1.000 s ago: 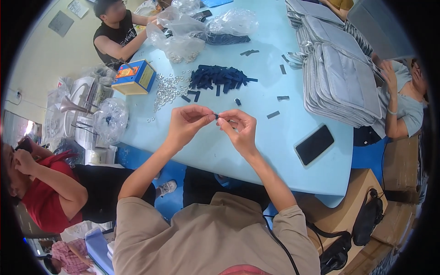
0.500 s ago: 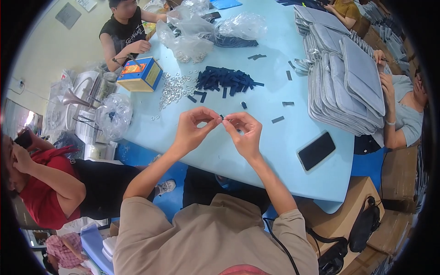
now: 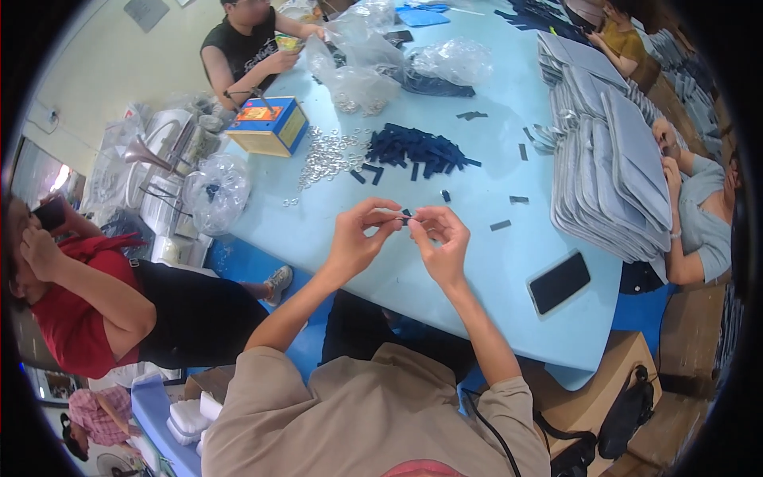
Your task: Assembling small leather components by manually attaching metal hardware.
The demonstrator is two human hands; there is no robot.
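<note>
My left hand (image 3: 358, 240) and my right hand (image 3: 443, 238) meet over the near part of the table, fingertips pinched together. Between them is a short dark blue fabric strip (image 3: 407, 213); fingers cover most of it, and I cannot tell whether a ring is on it. Just beyond lies a small dark piece (image 3: 445, 195), seemingly a folded strip. Farther off is a heap of dark blue strips (image 3: 421, 151), with several loose ones at its near edge. Left of the heap, small shiny rings (image 3: 327, 157) are scattered.
A black phone (image 3: 559, 283) lies at the right. Grey padded pieces (image 3: 612, 175) are stacked beyond it, one person beside them. Clear plastic bags (image 3: 358, 63) and a blue-yellow box (image 3: 269, 127) stand at the far left. Another person in red (image 3: 95, 310) is at my left.
The view has shifted, so the table's contents appear farther right. My hands still pinch the strip, and more of it shows between the fingertips.
</note>
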